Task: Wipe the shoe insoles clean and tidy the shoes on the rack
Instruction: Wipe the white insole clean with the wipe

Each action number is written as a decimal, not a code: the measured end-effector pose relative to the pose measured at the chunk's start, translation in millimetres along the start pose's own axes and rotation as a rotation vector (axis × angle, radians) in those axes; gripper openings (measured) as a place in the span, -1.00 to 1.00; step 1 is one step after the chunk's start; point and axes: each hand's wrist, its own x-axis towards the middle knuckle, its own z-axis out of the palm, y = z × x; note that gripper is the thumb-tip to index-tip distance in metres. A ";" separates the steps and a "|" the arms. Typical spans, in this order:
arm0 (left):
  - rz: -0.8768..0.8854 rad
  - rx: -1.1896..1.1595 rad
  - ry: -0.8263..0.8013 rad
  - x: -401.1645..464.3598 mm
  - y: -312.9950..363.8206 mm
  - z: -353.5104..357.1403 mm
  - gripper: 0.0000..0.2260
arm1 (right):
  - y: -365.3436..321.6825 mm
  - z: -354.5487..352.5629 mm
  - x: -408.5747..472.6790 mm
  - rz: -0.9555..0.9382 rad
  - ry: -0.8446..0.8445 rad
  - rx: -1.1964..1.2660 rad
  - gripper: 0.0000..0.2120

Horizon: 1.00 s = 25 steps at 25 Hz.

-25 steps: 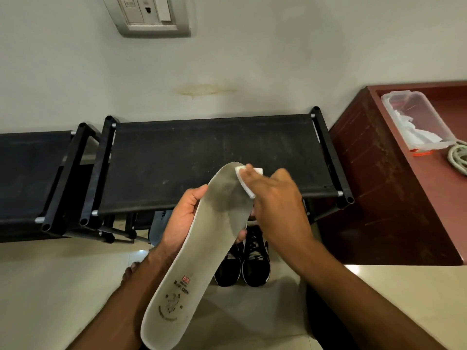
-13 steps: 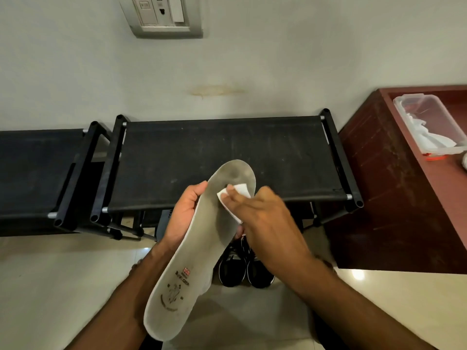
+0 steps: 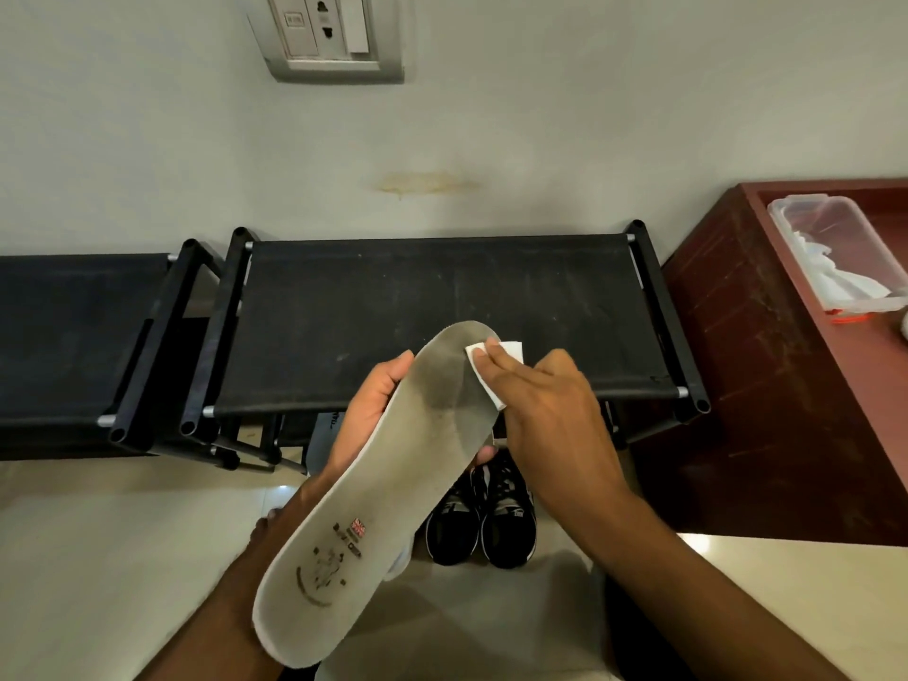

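We hold the insole [image 3: 393,489] in the air in front of the shoe rack [image 3: 442,321], its long axis slanting from the heel, low and close to our body, up to the toe, which overlaps the rack's front rail. Our left hand [image 3: 371,410] grips it from beneath near the middle, thumb curled over the edge that faces away from the rack's right post; the other fingers are hidden behind the insole except one tip showing at the opposite edge. Our right hand [image 3: 545,405] presses a white wipe [image 3: 494,373] flat against the toe end with straight fingers [image 3: 496,358], so the wipe lies at the rack-side end of the insole.

The dark soiled patch sits just heelward of the wipe, so we judge the next stroke must run down the long axis toward us, with the right hand the nearer one for it. The printed heel looks untouched by grime.

The pair of black shoes [image 3: 481,523] stands on the floor in front of the rack, partly covered by the insole and our wrist. Whether they still hold an insole we cannot tell, and the rack's lower shelves are mostly in shadow.
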 end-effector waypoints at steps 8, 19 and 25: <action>-0.095 -0.042 -0.117 -1.0 -2.4 1.4 -0.50 | 6.2 -3.6 2.7 0.012 0.065 0.048 -0.45; -0.049 -0.018 -0.028 0.5 -5.7 9.1 -0.53 | -12.0 3.0 1.6 0.134 0.018 0.233 -0.63; -0.072 0.002 -0.003 3.5 -5.9 4.6 -0.42 | -16.4 -2.3 3.6 0.311 0.070 0.303 -0.70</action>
